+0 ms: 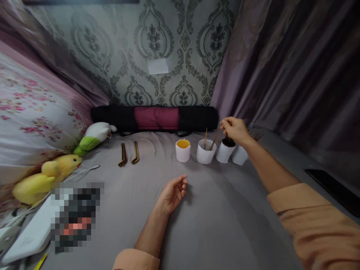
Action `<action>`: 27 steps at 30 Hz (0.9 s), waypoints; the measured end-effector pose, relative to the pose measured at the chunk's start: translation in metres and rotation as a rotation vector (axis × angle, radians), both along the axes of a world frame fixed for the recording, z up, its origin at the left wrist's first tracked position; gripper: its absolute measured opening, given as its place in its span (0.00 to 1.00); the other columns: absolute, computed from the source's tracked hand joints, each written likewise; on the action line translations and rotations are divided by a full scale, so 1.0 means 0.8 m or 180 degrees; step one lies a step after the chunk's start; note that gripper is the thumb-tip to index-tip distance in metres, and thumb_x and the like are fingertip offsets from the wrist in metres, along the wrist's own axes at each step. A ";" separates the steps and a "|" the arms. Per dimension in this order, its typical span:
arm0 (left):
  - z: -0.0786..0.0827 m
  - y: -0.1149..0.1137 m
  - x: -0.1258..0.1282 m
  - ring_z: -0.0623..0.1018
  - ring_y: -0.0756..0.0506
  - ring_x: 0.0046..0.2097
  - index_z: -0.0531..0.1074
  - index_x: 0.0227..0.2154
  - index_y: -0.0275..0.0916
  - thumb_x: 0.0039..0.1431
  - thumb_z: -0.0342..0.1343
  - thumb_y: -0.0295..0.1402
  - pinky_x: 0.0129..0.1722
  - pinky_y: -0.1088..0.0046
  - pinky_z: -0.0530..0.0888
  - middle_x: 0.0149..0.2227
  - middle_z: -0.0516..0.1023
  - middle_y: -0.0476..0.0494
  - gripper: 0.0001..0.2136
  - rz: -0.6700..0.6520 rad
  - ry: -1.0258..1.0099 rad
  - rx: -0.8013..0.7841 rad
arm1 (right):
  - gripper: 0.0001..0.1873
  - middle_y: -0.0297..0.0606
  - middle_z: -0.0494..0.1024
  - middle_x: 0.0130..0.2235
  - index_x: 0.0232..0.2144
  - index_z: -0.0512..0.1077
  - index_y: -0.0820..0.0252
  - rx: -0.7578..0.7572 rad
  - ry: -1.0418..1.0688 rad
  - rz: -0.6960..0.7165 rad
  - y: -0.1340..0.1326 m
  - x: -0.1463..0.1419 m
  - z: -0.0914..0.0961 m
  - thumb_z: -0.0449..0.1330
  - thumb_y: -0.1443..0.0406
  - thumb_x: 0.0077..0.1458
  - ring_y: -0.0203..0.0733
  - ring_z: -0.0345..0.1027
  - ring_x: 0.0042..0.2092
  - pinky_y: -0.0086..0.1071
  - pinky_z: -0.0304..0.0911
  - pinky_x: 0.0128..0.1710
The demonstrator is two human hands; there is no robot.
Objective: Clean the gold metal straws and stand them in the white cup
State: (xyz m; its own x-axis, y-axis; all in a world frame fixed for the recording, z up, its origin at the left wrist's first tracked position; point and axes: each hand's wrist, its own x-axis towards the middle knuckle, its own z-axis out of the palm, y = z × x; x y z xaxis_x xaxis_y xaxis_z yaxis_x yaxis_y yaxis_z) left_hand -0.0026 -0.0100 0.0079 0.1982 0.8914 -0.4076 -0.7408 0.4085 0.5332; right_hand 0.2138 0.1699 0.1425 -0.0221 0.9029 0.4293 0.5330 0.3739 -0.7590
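My right hand [235,129] is closed in a pinch above the row of cups. Its fingertips grip the upper end of a thin brown stick [215,140], whose lower end is inside a white cup [205,156]. Another thin stick [206,138] stands in that same cup. Just below my right hand is a white cup with dark contents [225,154]. My wrist partly covers a further white cup [240,156] with several thin sticks. To the left sits a white cup with yellow contents [183,153]. My left hand [173,195] rests palm up on the grey sheet, fingers loosely curled, holding nothing.
Two shiny brown, bent pieces [122,154] lie on the grey sheet [135,195] at left. Behind is a long black and maroon bag [156,117]. Plush toys [60,168], a cable and a white slab-like device [30,236] line the left; a black phone-like object [332,189] lies right.
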 end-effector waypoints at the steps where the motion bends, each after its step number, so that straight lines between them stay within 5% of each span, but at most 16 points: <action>1: 0.000 0.000 0.000 0.67 0.56 0.24 0.68 0.36 0.31 0.50 0.52 0.26 0.21 0.81 0.64 0.27 0.68 0.47 0.09 0.0004 -0.0002 0.0004 | 0.07 0.35 0.71 0.23 0.27 0.68 0.64 -0.0008 -0.0040 0.0036 0.001 0.000 -0.001 0.52 0.66 0.50 0.26 0.58 0.17 0.21 0.55 0.17; 27: -0.001 0.001 -0.001 0.67 0.56 0.24 0.69 0.35 0.31 0.50 0.53 0.27 0.21 0.82 0.64 0.26 0.68 0.47 0.09 0.0016 -0.0065 -0.0017 | 0.08 0.36 0.72 0.26 0.28 0.68 0.65 -0.0621 -0.0536 0.0404 0.017 -0.018 -0.017 0.50 0.67 0.51 0.25 0.58 0.18 0.20 0.51 0.15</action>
State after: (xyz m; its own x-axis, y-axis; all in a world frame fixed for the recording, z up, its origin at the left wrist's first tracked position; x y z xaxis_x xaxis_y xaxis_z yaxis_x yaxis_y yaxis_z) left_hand -0.0032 -0.0092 0.0071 0.2020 0.8903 -0.4081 -0.7537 0.4074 0.5158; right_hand 0.1991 0.1832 0.1285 -0.1963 0.9536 0.2285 0.6159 0.3012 -0.7280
